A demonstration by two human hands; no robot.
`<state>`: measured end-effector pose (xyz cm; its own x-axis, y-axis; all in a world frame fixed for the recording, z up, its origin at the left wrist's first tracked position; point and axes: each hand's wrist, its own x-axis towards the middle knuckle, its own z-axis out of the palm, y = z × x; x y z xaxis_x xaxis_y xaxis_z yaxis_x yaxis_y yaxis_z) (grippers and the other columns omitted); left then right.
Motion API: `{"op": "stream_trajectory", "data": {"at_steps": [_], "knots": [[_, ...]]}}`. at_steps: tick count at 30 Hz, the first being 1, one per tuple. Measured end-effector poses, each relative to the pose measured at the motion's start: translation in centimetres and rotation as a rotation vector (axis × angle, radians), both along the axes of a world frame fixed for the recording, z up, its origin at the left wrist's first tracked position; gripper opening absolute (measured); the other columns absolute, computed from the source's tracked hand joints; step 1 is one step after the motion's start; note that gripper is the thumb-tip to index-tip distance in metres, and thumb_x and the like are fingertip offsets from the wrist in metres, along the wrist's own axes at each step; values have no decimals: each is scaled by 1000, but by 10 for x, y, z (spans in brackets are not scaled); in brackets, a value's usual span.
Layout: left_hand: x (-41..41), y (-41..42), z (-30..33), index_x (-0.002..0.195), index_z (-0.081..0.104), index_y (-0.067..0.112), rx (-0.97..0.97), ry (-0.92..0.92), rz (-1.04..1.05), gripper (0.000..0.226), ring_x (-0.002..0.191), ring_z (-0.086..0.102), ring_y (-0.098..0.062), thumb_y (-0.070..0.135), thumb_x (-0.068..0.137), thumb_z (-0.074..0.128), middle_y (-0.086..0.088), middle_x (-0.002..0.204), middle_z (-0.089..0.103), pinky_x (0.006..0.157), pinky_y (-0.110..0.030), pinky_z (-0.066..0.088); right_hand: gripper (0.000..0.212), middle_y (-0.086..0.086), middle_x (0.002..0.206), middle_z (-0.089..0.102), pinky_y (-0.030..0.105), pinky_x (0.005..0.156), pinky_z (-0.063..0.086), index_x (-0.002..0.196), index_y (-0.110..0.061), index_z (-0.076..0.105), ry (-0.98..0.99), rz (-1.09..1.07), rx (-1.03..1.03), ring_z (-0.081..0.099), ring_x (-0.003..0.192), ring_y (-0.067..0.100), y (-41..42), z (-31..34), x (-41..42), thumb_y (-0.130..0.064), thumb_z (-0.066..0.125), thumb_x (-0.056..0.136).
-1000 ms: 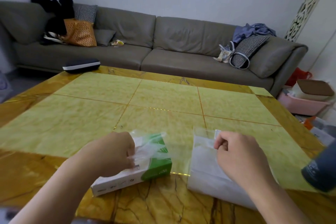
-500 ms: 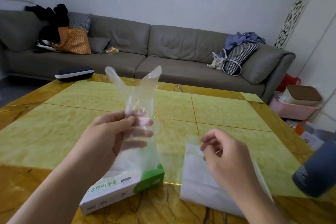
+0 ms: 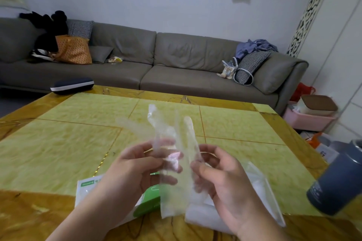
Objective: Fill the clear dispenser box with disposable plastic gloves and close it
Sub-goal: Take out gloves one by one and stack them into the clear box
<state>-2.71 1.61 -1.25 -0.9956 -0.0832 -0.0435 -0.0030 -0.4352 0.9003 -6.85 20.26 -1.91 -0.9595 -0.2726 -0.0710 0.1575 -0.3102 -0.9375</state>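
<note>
We hold a clear plastic glove (image 3: 172, 154) above the bench's near edge, left grip (image 3: 135, 170) pinching it, right grip (image 3: 219, 180) loosely curled beside. Next, we judge, comes folding it for the clear dispenser box (image 3: 260, 197).

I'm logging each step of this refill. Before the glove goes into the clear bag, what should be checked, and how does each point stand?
1. Glove fully out of the green-and-white box: ok.
2. Left hand has a grip on the glove: ok.
3. Right hand also pinching it: cannot tell.
4. Clear bag within reach on the table: ok.
5. Bag mouth open: cannot tell.
</note>
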Motion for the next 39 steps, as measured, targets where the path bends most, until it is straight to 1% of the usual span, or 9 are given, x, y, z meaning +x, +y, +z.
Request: {"op": "stream_trajectory", "data": {"at_steps": [3,6,8,12,22,26,30,35,39], "knots": [[-1,-2,-3,111,68,-7,-85,-23,130,35,73,71,-36,-22,90,45,-28,95,74,57,-36,58,30,14,89,68,29,46,44,114,0,68,100,-63,12,56,56,21,5,0,-3,15,68,88],[-1,2,-2,108,68,-5,-115,-43,146,17,78,73,-36,2,93,64,-23,92,76,68,-42,60,25,14,91,71,30,48,46,110,-4,73,131,-68,36,57,61,23,6,0,-3,11,69,90],[0,4,-3,102,72,-3,-242,-59,160,24,78,75,-34,16,86,75,-21,89,76,70,-44,63,21,14,89,71,28,48,45,103,-6,76,142,-67,44,55,59,22,5,-1,-2,10,70,91],[-1,4,-3,103,72,-2,-315,-105,223,10,69,73,-28,2,95,68,-21,85,77,64,-37,65,17,12,81,64,27,45,46,99,-2,77,117,-90,33,49,51,19,4,-2,-5,11,68,91],[-3,-2,-2,115,66,0,-252,-116,197,35,88,76,-37,-18,97,41,-18,99,78,83,-47,60,13,10,72,52,27,47,42,86,-8,69,71,-82,-13,47,54,18,11,0,-10,4,68,91],[-3,-2,-4,117,65,-1,-177,-109,204,30,93,76,-38,-15,93,53,-21,104,77,86,-50,59,15,9,73,51,26,45,43,84,-8,70,84,-88,-19,46,53,17,11,-1,-11,5,68,92],[-4,0,-5,117,64,2,-374,-122,213,32,77,77,-33,6,88,77,-19,86,78,73,-38,63,12,10,72,52,25,44,43,85,-4,69,147,-97,28,45,53,18,12,-3,-10,5,68,93],[-5,-8,-3,103,69,-5,-349,-131,292,9,78,77,-30,-5,97,64,-15,91,79,71,-30,64,20,8,70,54,26,49,43,81,-11,70,210,-152,103,45,50,19,19,-4,-14,3,68,95],[-8,-12,-5,88,75,-11,-275,-126,311,18,79,77,-31,-15,94,59,-8,100,78,65,-26,63,19,9,70,54,24,48,43,81,-11,70,218,-173,104,46,50,19,22,-4,-17,1,69,96]]}}
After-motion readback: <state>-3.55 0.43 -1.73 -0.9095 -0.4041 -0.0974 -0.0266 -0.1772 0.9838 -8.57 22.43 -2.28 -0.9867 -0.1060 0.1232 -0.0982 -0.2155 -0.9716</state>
